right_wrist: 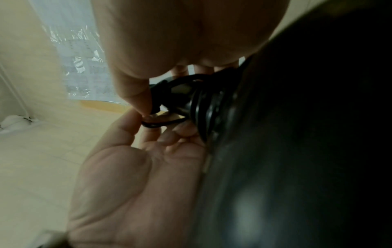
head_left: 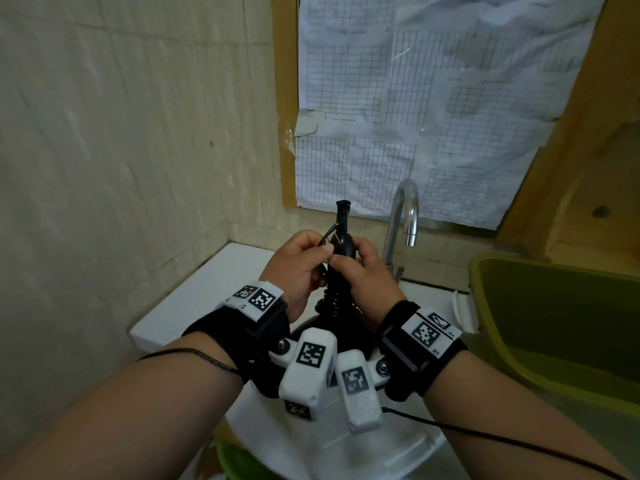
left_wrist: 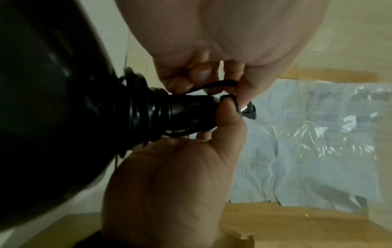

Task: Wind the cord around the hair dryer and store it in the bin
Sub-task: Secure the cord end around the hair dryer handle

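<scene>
I hold a black hair dryer upright over the sink, handle end up. Its black cord is coiled in tight turns round the handle, and the cord's end sticks up above my hands. My left hand pinches a loose loop of cord between thumb and fingers. My right hand curls round the handle, its thumb pressed against the last turn. The dryer's dark body fills one side of each wrist view. The green bin stands open at the right.
A chrome faucet rises just behind my right hand. A white ledge runs along the tiled wall on the left, and the white sink lies below my wrists. Sheets of gridded paper cover the window behind.
</scene>
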A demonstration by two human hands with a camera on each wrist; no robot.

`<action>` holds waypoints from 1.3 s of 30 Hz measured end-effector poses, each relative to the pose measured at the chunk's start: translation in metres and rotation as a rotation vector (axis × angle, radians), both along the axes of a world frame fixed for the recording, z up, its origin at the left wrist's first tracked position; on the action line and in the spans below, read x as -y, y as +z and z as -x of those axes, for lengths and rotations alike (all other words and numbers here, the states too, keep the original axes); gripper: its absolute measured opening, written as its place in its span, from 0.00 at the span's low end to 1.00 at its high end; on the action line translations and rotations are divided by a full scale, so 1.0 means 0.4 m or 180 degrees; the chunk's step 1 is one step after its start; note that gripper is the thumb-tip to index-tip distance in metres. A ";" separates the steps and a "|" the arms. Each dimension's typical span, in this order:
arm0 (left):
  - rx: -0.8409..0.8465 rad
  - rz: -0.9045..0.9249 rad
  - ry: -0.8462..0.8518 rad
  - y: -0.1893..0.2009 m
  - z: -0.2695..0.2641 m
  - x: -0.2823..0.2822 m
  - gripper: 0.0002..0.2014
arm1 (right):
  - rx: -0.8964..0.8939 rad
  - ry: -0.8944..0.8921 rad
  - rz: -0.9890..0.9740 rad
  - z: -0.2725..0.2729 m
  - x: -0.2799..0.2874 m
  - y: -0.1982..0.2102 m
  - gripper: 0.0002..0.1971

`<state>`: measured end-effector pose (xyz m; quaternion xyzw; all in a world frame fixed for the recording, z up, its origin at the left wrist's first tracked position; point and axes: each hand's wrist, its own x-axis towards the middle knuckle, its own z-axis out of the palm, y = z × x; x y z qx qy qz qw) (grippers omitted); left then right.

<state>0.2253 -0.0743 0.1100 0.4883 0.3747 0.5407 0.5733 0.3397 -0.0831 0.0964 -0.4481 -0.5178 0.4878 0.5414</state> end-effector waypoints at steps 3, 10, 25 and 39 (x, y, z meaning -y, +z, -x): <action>-0.0426 -0.0353 0.0178 -0.002 0.011 -0.005 0.12 | -0.0043 -0.0089 0.0032 -0.008 -0.001 0.002 0.19; -0.2142 -0.1397 0.0356 0.033 0.054 0.007 0.08 | -0.0312 -0.0053 0.0017 -0.021 -0.007 0.000 0.17; -0.3221 -0.1021 0.0600 0.054 0.054 0.008 0.19 | 0.0621 -0.0131 -0.0305 -0.007 -0.009 -0.013 0.25; -0.3169 -0.1121 0.0230 0.038 0.056 0.023 0.18 | 0.0787 -0.0590 -0.0391 -0.023 -0.003 -0.001 0.17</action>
